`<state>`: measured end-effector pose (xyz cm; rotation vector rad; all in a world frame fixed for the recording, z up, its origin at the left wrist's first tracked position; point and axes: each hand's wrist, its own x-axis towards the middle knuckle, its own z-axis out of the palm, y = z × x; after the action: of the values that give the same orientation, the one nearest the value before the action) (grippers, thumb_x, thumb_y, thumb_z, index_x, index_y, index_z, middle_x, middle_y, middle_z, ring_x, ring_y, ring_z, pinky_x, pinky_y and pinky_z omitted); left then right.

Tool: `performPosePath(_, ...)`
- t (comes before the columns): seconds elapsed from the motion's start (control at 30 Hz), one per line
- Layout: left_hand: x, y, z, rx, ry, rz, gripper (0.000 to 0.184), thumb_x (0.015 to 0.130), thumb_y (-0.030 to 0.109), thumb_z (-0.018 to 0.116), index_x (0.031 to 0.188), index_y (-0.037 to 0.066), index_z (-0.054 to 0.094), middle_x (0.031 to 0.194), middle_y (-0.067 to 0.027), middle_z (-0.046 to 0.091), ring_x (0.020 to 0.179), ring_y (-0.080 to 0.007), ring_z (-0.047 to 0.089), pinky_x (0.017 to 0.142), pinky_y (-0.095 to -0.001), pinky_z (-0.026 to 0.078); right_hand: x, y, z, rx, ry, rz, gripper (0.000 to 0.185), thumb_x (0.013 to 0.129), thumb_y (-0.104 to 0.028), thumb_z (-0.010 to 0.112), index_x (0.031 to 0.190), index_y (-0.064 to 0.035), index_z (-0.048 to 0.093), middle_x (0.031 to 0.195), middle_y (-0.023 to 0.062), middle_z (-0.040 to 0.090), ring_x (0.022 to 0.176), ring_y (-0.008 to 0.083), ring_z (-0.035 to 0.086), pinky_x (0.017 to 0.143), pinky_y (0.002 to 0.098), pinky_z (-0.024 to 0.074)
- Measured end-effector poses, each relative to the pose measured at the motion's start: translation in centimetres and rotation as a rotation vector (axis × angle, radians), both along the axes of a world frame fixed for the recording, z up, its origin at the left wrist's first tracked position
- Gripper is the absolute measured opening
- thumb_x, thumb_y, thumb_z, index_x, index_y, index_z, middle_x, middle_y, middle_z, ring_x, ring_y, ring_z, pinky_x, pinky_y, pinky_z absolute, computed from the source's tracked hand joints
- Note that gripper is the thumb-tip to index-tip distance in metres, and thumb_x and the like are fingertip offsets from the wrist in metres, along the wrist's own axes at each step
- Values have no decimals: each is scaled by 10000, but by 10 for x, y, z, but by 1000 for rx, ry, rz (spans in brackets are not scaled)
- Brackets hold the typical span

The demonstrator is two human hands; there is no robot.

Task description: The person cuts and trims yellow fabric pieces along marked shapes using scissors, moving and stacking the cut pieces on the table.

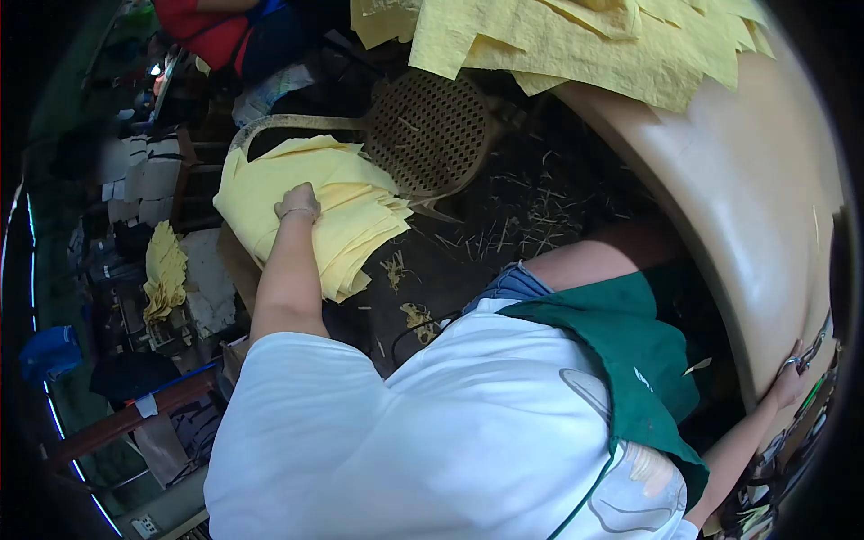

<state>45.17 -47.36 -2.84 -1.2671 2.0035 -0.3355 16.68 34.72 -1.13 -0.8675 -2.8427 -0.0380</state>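
My left hand [300,202] is closed on a thick pile of yellow sheets [346,211], paper or thin cloth, draped over a chair's curved arm on the left. Its fingertips are hidden from me. Far over at the right, my right hand [788,385] is by the table's edge, with its fingers around metal scissors [804,356]; only part of the handles shows. More yellow sheets [576,45] lie layered on the smooth tan table [729,180], overhanging its edge.
A round woven chair seat [430,133] stands ahead. Fibre scraps [549,193] litter the dark floor. Another yellow bundle [165,270] hangs at the left near stacked pale blocks [144,180]. A person in red [202,27] is at the top left.
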Motion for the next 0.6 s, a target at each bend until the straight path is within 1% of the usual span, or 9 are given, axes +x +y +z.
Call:
performPosePath(0.13,-3,-10,13,-67,428,-6,364,844,352,418,1003,51,547,1002,-135,577,971,-294,537,820,-440,390,3,2,-3,18,65,59,688,671,-636,532,970,-21,606,938,178,599,907,320,539,818,381,390)
performPosePath(0.23,34,-76,-4,-112,966,-196,377,857,333,386,881,-1,559,907,-188,585,915,-333,547,763,-407,423,0,15,-11,27,86,95,668,679,-630,529,973,-35,608,943,177,598,908,319,538,816,381,389)
performPosePath(0.27,40,-91,9,-272,1030,-143,377,853,328,393,852,-9,561,890,-191,588,894,-335,548,756,-393,425,2,12,-9,23,82,89,664,681,-628,529,974,-38,608,943,173,599,907,320,538,814,380,389)
performPosePath(0.33,34,-89,63,-595,1205,-28,327,837,277,411,819,-10,567,841,-184,595,827,-322,557,735,-388,423,2,3,-6,16,74,74,656,684,-625,529,976,-43,608,943,166,600,903,321,538,811,378,389)
performPosePath(0.37,44,-106,88,-840,1128,-22,283,826,226,414,801,-17,556,816,-200,589,811,-323,561,722,-395,423,2,5,-7,27,89,84,654,685,-622,529,976,-42,609,945,163,601,904,321,537,813,378,388)
performPosePath(0.43,41,-86,152,-1109,1208,-131,302,830,221,400,805,-53,522,808,-256,567,770,-390,555,696,-445,436,1,8,-11,49,120,105,649,687,-618,531,976,-42,609,950,158,601,905,322,537,816,378,386)
performPosePath(0.5,46,-93,215,-1211,1227,-250,382,839,295,381,796,-55,530,827,-268,563,803,-419,537,699,-461,426,0,3,-10,-47,80,116,604,695,-569,562,984,-40,604,972,154,597,906,314,543,802,368,398)
performPosePath(0.57,26,-67,278,-1266,1130,-378,370,844,291,374,862,-30,556,883,-252,568,837,-403,539,742,-434,427,3,-1,-12,-163,115,191,557,704,-515,586,981,-32,602,960,159,599,874,311,550,774,365,410)
performPosePath(0.6,13,-59,306,-1190,1171,-514,376,846,304,379,902,-20,563,907,-247,569,855,-375,546,753,-408,427,4,-8,-11,-231,170,251,531,708,-482,600,980,-27,600,950,161,601,853,310,554,756,363,417)
